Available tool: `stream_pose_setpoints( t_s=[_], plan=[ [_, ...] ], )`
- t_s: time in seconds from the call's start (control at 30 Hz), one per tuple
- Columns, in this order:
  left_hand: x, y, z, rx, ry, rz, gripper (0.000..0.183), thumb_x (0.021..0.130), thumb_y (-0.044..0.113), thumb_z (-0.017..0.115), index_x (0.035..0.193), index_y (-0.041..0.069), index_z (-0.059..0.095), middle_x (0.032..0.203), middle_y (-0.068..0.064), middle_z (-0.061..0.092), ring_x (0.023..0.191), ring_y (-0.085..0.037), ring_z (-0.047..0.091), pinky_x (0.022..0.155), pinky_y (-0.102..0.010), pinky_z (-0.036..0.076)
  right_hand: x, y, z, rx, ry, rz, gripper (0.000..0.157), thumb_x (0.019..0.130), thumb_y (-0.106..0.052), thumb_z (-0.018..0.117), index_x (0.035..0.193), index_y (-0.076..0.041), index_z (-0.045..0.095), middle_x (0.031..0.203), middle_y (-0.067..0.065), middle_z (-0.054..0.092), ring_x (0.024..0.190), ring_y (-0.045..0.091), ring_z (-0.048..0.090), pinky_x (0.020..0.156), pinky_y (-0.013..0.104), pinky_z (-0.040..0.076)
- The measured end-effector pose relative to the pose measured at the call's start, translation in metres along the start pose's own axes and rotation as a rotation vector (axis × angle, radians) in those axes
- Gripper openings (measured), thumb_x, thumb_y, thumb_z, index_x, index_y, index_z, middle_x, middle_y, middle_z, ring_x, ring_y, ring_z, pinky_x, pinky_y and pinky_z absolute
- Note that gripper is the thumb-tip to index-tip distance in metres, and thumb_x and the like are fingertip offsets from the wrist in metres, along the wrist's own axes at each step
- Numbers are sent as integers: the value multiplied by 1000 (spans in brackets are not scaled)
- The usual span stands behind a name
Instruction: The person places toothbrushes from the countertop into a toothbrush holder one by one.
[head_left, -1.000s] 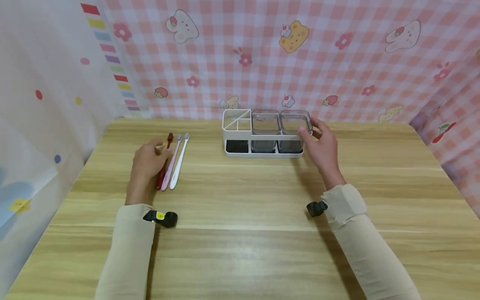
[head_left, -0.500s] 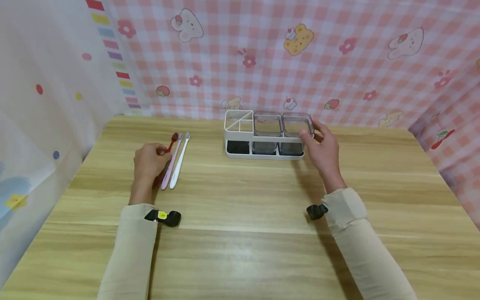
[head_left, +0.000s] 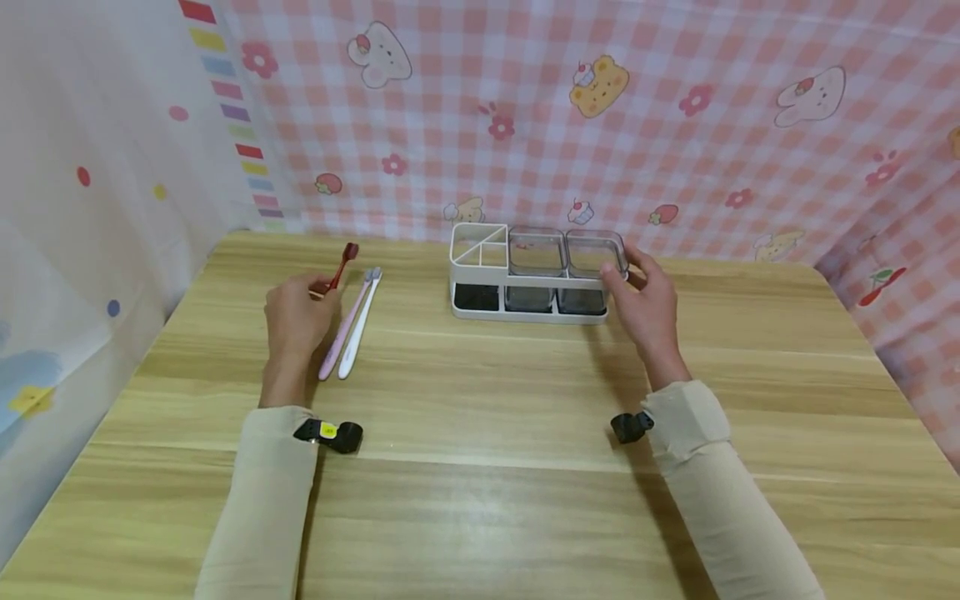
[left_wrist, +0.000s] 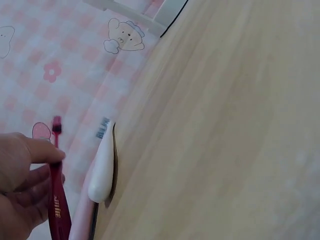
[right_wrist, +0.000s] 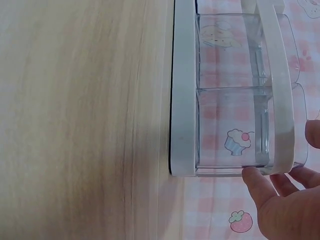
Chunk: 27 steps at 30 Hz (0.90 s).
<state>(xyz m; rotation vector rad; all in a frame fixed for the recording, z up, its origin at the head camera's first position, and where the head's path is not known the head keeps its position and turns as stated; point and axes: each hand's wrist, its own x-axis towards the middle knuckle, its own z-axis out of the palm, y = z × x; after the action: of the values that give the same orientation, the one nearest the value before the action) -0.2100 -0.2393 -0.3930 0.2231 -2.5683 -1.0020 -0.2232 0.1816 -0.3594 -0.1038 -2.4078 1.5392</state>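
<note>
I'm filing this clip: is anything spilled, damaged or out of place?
Nothing stands out: the white holder stands upright, the pink toothbrush and white toothbrush lie side by side, and the left hand holds the red toothbrush.

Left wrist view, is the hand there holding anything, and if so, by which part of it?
Yes, the left hand holds the dark red toothbrush by the upper part of its handle, near the neck.
</note>
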Motion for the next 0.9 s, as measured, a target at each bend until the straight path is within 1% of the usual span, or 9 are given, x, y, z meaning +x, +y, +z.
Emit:
stream_pose_setpoints(
  t_s=[0.13, 0.23, 0.37, 0.57, 0.7, 0.83, 0.9],
  plan=[
    [1, 6, 0, -30, 56, 11, 24, 94, 8, 64, 112, -3, 75, 100, -19, 74, 87, -33, 71, 74, -41, 51, -1, 1, 0, 8, -2, 17, 54, 100, -29, 65, 147, -6, 52, 147, 13, 53, 128, 35, 56, 102, 46, 50],
    [1, 12, -2, -51, 79, -12, 24, 94, 8, 63, 113, -2, 75, 101, -18, 74, 87, -31, 69, 71, -36, 49, -2, -1, -1, 14, -6, 34, 55, 100, -30, 65, 148, -7, 52, 148, 12, 52, 129, 35, 55, 102, 46, 50],
    [1, 18, -5, -70, 82, -48, 25, 95, 10, 63, 113, -1, 75, 102, -17, 74, 88, -29, 68, 70, -31, 47, -2, -3, -2, 53, -18, 66, 56, 99, -29, 66, 149, -8, 51, 149, 11, 52, 131, 32, 54, 103, 43, 50],
    [1, 21, -8, -95, 74, -67, 24, 95, 9, 64, 114, -1, 74, 102, -18, 74, 92, -30, 68, 73, -31, 47, -1, -5, -3, 136, -33, 89, 54, 98, -25, 67, 147, -7, 53, 147, 11, 52, 131, 31, 53, 103, 41, 50],
    [2, 24, -9, -109, 78, -51, 23, 94, 8, 67, 114, -2, 74, 103, -18, 74, 92, -30, 68, 71, -26, 45, -1, -5, -2, 153, -30, 107, 54, 98, -24, 68, 147, -8, 53, 148, 10, 51, 131, 30, 52, 103, 40, 50],
    [4, 27, -9, -120, 95, -18, 22, 94, 8, 69, 112, -3, 74, 101, -18, 74, 89, -30, 69, 68, -21, 43, 0, -5, -1, 159, -18, 106, 54, 98, -24, 68, 147, -8, 53, 147, 9, 52, 129, 29, 52, 102, 39, 50],
    [5, 29, -10, -122, 97, -14, 22, 94, 9, 68, 112, -2, 75, 101, -17, 74, 89, -29, 69, 67, -19, 43, 0, -5, -1, 153, -15, 103, 53, 98, -24, 68, 147, -8, 54, 147, 9, 52, 129, 29, 53, 102, 39, 51]
  ],
)
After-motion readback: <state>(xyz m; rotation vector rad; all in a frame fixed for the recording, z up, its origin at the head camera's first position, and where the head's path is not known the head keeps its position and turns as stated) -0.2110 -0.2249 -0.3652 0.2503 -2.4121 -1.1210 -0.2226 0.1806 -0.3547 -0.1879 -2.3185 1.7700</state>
